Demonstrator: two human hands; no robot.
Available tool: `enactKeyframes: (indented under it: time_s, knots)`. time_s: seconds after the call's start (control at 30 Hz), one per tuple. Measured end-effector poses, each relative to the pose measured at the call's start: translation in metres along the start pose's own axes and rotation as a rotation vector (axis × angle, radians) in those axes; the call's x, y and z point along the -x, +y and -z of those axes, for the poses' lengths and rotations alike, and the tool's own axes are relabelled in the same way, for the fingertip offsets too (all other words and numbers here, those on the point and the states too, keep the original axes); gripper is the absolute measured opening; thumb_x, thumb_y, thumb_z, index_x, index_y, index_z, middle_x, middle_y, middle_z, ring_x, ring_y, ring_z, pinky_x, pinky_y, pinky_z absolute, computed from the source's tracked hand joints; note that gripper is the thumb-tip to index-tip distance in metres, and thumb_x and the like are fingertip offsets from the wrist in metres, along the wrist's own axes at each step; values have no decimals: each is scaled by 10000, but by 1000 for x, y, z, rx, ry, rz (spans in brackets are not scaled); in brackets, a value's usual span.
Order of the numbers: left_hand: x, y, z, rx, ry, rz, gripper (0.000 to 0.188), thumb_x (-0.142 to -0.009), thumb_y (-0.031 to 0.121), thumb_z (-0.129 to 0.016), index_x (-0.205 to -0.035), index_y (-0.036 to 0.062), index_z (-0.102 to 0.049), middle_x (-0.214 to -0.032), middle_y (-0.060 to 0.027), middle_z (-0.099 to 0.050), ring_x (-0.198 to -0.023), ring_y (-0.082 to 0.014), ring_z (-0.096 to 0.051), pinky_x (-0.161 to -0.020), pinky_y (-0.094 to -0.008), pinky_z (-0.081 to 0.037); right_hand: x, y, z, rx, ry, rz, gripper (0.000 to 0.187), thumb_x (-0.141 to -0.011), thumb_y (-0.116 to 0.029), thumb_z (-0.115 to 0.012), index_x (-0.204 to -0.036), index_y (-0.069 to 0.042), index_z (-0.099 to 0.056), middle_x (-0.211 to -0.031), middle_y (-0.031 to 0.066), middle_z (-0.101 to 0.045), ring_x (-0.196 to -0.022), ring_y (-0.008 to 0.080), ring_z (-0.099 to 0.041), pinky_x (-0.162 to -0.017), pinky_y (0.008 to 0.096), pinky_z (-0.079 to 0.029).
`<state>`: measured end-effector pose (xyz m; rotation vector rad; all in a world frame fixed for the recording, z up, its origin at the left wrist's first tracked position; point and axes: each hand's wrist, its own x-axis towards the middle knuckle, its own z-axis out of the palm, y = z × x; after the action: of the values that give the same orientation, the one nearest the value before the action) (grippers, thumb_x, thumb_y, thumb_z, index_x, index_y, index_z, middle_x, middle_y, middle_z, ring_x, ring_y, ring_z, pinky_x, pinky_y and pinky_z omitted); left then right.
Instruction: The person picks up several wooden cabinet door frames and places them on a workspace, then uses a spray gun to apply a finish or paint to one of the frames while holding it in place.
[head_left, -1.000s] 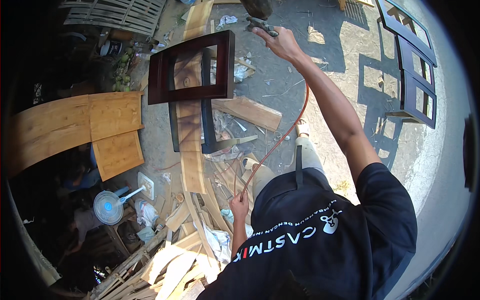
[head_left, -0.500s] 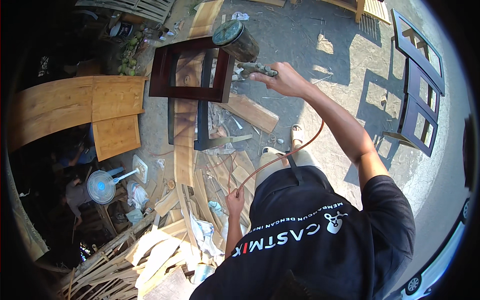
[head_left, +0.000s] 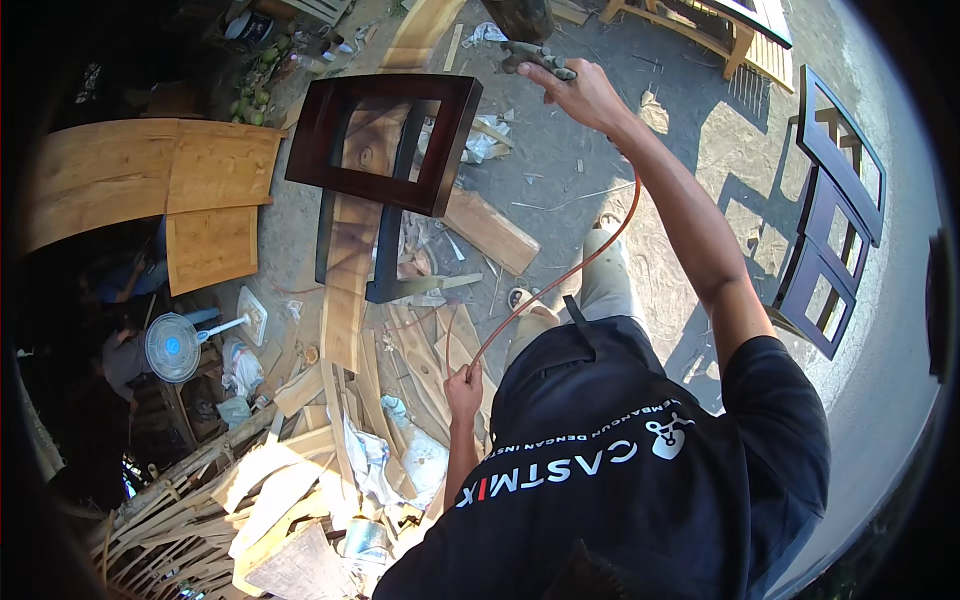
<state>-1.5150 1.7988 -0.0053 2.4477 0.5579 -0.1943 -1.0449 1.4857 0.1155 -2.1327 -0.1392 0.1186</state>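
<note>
In my right hand [head_left: 592,98], raised far forward at the top, is a spray gun [head_left: 538,62] with closed fingers around it. Its dark cup [head_left: 520,14] is partly cut off by the upper edge. A thin orange-red hose [head_left: 592,252] hangs from near the gun and runs down to my left hand [head_left: 463,392], which is closed on it near my waist. Left of the gun, a glossy dark red-brown wooden frame [head_left: 315,130] stands tilted, apart from both hands. Below it show a second dark frame [head_left: 388,255] and a long pale plank [head_left: 345,290].
Scrap wood [head_left: 285,500] is heaped at lower left, near a standing fan [head_left: 172,347]. Brown panels [head_left: 215,170] stand at left, and several dark frames [head_left: 840,165] line the right. A loose board [head_left: 490,230] lies ahead of my feet. People sit in the shade at left.
My right hand has moved the spray gun farther forward and away from the red-brown frame, so its cup now leaves the view. My left hand still grips the hose. My feet have shifted.
</note>
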Motion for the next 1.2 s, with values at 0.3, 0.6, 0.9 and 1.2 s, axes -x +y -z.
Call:
enactKeyframes:
  time_s: [0.3,0.6,0.9,1.2]
  knots:
    - [-26,143,-85,-16,33,186,412,-937,247,-688,-651,3,-521,-523,-164,-484,-451,-312,-520,-494,-419,-409,-115,17,33,-11,-417,257,685,-894,-638,-672,-786,35,-727,-602,134,-651,-625,265,-696,-617,405,-539]
    - [-40,262,-117,-4,138,344,416,-941,222,-694,-643,13,-493,-499,-147,-412,-421,-296,-422,-479,-421,-367,-225,32,5,-75,-488,388,751,-894,-703,-610,-872,39,-731,-652,204,-652,-685,370,-693,-685,455,-555]
    - [-51,287,-126,-4,124,352,408,-935,218,-703,-660,8,-488,-529,-165,-439,-443,-321,-449,-491,-428,-385,-194,77,103,-84,-805,120,633,-928,-619,-645,-793,-5,-715,-624,90,-632,-650,194,-654,-600,388,-497]
    - [-64,267,-114,21,82,370,422,-937,237,-712,-664,7,-485,-535,-164,-436,-455,-329,-438,-495,-426,-376,-130,107,87,-152,-542,101,490,-949,-475,-689,-953,14,-728,-602,127,-603,-579,217,-617,-587,402,-479]
